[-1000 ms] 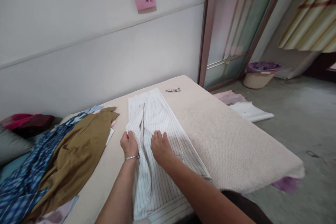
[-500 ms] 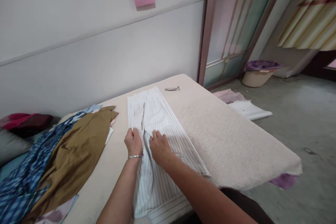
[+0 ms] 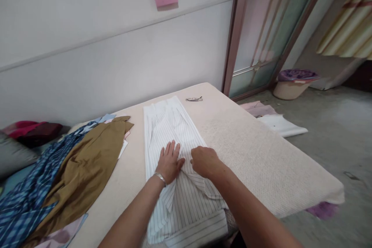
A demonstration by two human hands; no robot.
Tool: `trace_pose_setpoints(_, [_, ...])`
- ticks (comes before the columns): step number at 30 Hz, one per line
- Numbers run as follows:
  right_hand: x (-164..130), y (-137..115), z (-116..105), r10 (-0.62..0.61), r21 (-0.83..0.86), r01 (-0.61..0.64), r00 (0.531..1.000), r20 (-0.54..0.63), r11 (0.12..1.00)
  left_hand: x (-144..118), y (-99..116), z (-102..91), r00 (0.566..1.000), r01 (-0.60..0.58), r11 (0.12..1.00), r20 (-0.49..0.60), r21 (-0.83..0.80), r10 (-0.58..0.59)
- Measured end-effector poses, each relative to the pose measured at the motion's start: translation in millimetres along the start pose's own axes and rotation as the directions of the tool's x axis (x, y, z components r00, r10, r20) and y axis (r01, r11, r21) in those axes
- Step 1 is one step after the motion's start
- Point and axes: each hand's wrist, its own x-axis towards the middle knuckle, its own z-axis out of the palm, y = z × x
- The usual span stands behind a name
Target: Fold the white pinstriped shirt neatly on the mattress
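Observation:
A white garment with thin dark stripes (image 3: 164,124) lies lengthwise on the covered bed (image 3: 250,155), its near end at the bed's front edge. My left hand (image 3: 169,164), with a silver bracelet on its wrist, presses flat on the middle of the cloth, fingers stretched out. To its right, my right hand (image 3: 205,161) is closed on a fold of the same garment near its right edge. The cloth is pulled up into creases between the two hands. My right fingertips are partly hidden behind the hand.
On the left lie brown clothing (image 3: 95,151) and blue plaid cloth (image 3: 37,182). A pair of glasses (image 3: 194,99) rests near the bed's far edge. White cloth (image 3: 281,124) and a lined bin (image 3: 292,89) are on the floor at right. A wall (image 3: 116,69) runs behind.
My left hand has let go of the left edge and moved right, now flat on the cloth. My right hand has shifted right and closed on a fold. The left-side bunching has flattened.

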Motion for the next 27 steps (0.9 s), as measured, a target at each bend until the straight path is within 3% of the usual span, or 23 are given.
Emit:
trace_pose_setpoints(4, [-8.2, 6.1, -3.9, 0.098, -0.011, -0.098, 0.995, 0.01, 0.995, 23.8, 5.5, -20.8, 0.994, 0.011, 0.999, 0.105, 0.048, -0.016])
trace_pose_setpoints(8, [-6.3, 4.3, 2.8, 0.131, -0.012, -0.132, 0.989, -0.076, 0.991, 89.1, 11.0, -44.3, 1.0, 0.027, 0.999, 0.007, -0.03, -0.027])
trace_pose_setpoints(10, [-1.0, 2.9, 15.0, 0.116, -0.04, -0.124, 0.978, -0.173, 0.991, 120.4, 13.1, -35.7, 0.999, 0.001, 1.0, -0.052, 0.006, -0.001])
trace_pose_setpoints(12, [5.7, 2.2, 29.0, 0.086, -0.076, -0.107, 0.967, -0.24, 0.991, 142.9, 13.8, -16.5, 1.0, -0.016, 0.998, -0.007, 0.061, 0.016])
trace_pose_setpoints(15, [14.1, 1.0, 42.8, 0.073, -0.079, -0.087, 0.985, -0.156, 0.993, 161.5, 9.8, 9.5, 0.991, 0.005, 0.995, 0.134, 0.098, -0.019])
trace_pose_setpoints(17, [17.2, -0.4, 44.8, 0.098, -0.088, -0.104, 0.992, -0.076, 0.991, 169.2, 0.8, 14.0, 0.99, 0.022, 0.996, 0.137, 0.086, -0.034])
trace_pose_setpoints(19, [18.5, -1.6, 43.7, 0.109, -0.121, -0.115, 0.992, -0.056, 0.986, 176.0, -16.2, 9.1, 0.996, 0.055, 0.996, 0.071, 0.076, -0.06])
trace_pose_setpoints(23, [18.7, -2.8, 44.3, 0.086, -0.181, -0.097, 0.994, -0.068, 0.979, 183.5, -66.4, -1.6, 0.947, 0.316, 0.943, -0.095, 0.108, -0.307])
trace_pose_setpoints(25, [18.7, -3.8, 47.1, 0.088, -0.207, -0.103, 0.993, -0.081, 0.973, 183.1, -87.5, -0.1, 0.93, 0.367, 0.922, -0.067, 0.126, -0.361])
trace_pose_setpoints(27, [18.8, -5.3, 50.4, 0.091, -0.231, -0.11, 0.991, -0.094, 0.967, 180.7, -99.0, 2.3, 0.939, 0.339, 0.931, 0.013, 0.134, -0.344])
